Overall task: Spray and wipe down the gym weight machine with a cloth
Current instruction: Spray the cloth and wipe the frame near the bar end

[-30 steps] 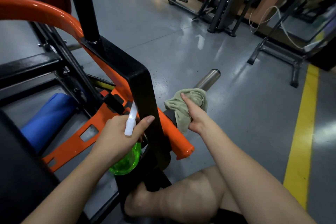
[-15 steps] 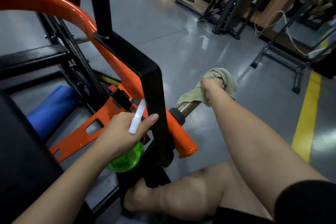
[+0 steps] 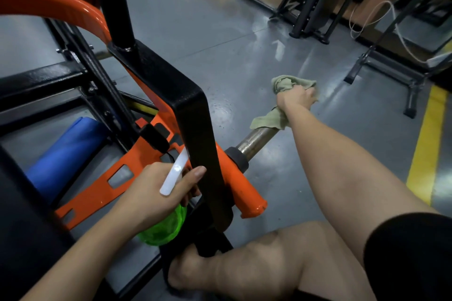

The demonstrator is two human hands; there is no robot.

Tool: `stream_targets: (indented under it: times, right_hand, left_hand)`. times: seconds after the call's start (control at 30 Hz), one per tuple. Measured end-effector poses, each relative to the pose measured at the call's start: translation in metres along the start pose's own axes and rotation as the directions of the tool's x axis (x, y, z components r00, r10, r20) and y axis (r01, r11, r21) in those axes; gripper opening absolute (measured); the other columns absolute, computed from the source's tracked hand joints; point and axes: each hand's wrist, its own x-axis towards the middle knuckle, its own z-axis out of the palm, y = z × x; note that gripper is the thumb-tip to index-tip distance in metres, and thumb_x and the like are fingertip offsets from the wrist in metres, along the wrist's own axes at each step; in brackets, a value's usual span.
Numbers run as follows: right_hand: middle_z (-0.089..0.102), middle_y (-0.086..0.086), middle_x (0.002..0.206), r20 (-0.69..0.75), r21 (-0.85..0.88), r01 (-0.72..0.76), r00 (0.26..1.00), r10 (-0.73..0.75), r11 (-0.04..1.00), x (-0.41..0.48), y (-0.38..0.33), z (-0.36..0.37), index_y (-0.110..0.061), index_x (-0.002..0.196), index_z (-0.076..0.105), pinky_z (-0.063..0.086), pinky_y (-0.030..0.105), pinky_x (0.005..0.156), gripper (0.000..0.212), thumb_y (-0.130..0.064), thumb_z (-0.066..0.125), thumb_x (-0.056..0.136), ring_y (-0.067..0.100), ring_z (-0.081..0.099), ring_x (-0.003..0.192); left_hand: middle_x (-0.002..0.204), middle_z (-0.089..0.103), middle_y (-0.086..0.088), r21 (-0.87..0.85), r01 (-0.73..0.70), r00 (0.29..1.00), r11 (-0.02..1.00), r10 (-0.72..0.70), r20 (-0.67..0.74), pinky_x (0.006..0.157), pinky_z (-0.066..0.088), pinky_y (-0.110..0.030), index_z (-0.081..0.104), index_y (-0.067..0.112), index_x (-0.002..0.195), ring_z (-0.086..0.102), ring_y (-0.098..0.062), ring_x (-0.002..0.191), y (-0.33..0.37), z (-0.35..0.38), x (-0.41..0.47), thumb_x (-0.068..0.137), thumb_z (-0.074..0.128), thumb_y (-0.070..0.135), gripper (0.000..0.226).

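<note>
Gym: weight machine (image 3: 190,115), racks (image 3: 308,7).

2 hands (image 3: 156,193) (image 3: 294,98), 1 cloth (image 3: 267,121), 1 spray bottle (image 3: 164,230), 1 steel bar (image 3: 256,140), 1 blue roller (image 3: 64,151)

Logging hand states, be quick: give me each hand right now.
Left hand: gripping the green spray bottle.
Right hand: gripping the green cloth at the far end of the steel bar.
</note>
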Motion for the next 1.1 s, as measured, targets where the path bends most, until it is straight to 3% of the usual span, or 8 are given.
stream_targets:
  times: [0.17, 0.27, 0.4, 0.57, 0.73, 0.87, 0.97, 1.1]
  right_hand:
    - [0.062, 0.003, 0.121, 0.085, 0.561, -0.159, 0.987, 0.134, 0.813, 0.001, 0.012, -0.009, -0.024, 0.124, 0.059, 0.051, 0.039, 0.104, 0.044, -0.025, 0.069, 0.081, 0.029, 0.063, 0.114]
    - [0.066, -0.003, 0.111, 0.140, 0.650, -0.212, 0.977, 0.160, 0.730, 0.004, 0.019, -0.006, -0.028, 0.118, 0.059, 0.055, 0.040, 0.098, 0.053, -0.028, 0.075, 0.068, 0.025, 0.067, 0.103]
    - [0.063, 0.000, 0.127, 0.099, 0.554, -0.161, 0.987, 0.127, 0.817, 0.005, 0.021, -0.007, -0.026, 0.134, 0.054, 0.047, 0.037, 0.106, 0.063, -0.040, 0.073, 0.076, 0.027, 0.060, 0.120]
    - [0.054, 0.012, 0.143, 0.005, -0.017, 0.030, 1.000, -0.030, 0.999, 0.013, 0.014, -0.011, -0.018, 0.142, 0.049, 0.041, 0.043, 0.106, 0.060, -0.045, 0.059, 0.090, 0.034, 0.049, 0.133]
    - [0.060, 0.012, 0.131, 0.030, -0.482, 0.296, 0.946, -0.322, 0.825, -0.003, -0.003, 0.006, -0.010, 0.122, 0.066, 0.034, 0.049, 0.107, 0.049, -0.043, 0.051, 0.089, 0.034, 0.044, 0.130]
    - [0.067, 0.012, 0.115, -0.057, -0.371, 0.296, 0.939, -0.340, 0.880, -0.002, 0.005, 0.005, -0.011, 0.112, 0.072, 0.034, 0.045, 0.105, 0.060, -0.053, 0.037, 0.088, 0.035, 0.050, 0.121]
    - [0.058, 0.013, 0.131, -0.120, -0.115, 0.238, 0.960, -0.252, 0.964, -0.006, 0.011, 0.004, -0.011, 0.126, 0.064, 0.032, 0.042, 0.109, 0.054, -0.048, 0.048, 0.090, 0.036, 0.046, 0.128]
    - [0.046, 0.012, 0.144, -0.143, 0.075, 0.199, 0.972, -0.187, 0.977, -0.015, 0.016, 0.008, -0.006, 0.137, 0.049, 0.028, 0.040, 0.114, 0.057, -0.041, 0.057, 0.092, 0.036, 0.039, 0.133]
  left_hand:
    - [0.054, 0.066, 0.006, 0.012, 0.009, 0.999, 1.000, -0.009, -0.037, 0.054, 0.043, -0.018, 0.062, 0.022, 0.053, 0.063, -0.008, 0.052, 0.004, 0.000, -0.003, 0.086, 0.054, 0.058, 0.049]
    - [0.053, 0.065, 0.010, 0.022, 0.008, 1.000, 1.000, -0.008, -0.027, 0.054, 0.042, -0.017, 0.063, 0.022, 0.056, 0.063, -0.007, 0.053, 0.005, 0.000, -0.002, 0.087, 0.055, 0.056, 0.046]
    - [0.055, 0.066, 0.007, 0.036, 0.011, 1.000, 0.999, -0.010, -0.025, 0.057, 0.046, -0.025, 0.060, 0.026, 0.053, 0.064, -0.010, 0.053, 0.003, 0.000, -0.002, 0.088, 0.053, 0.059, 0.048]
    - [0.056, 0.067, 0.007, 0.035, 0.019, 1.000, 0.999, -0.018, -0.013, 0.056, 0.043, -0.021, 0.064, 0.025, 0.058, 0.065, -0.009, 0.055, 0.001, 0.000, -0.001, 0.087, 0.051, 0.061, 0.048]
    - [0.058, 0.068, 0.008, 0.049, 0.009, 1.000, 0.999, -0.009, 0.001, 0.056, 0.046, -0.021, 0.066, 0.019, 0.063, 0.066, -0.010, 0.056, -0.002, -0.001, 0.000, 0.087, 0.050, 0.062, 0.051]
    - [0.056, 0.067, 0.008, 0.046, 0.001, 1.000, 0.999, -0.001, -0.005, 0.055, 0.047, -0.026, 0.062, 0.021, 0.058, 0.065, -0.013, 0.054, -0.001, -0.001, 0.000, 0.086, 0.051, 0.062, 0.051]
    - [0.056, 0.066, 0.000, 0.053, -0.007, 1.000, 0.999, 0.008, -0.007, 0.064, 0.053, -0.050, 0.062, 0.015, 0.058, 0.065, -0.019, 0.055, -0.002, -0.001, 0.001, 0.087, 0.050, 0.065, 0.059]
    - [0.056, 0.066, -0.003, 0.073, -0.015, 1.000, 0.997, 0.016, -0.007, 0.066, 0.051, -0.054, 0.062, 0.011, 0.059, 0.065, -0.021, 0.055, -0.003, -0.002, 0.002, 0.088, 0.049, 0.066, 0.063]
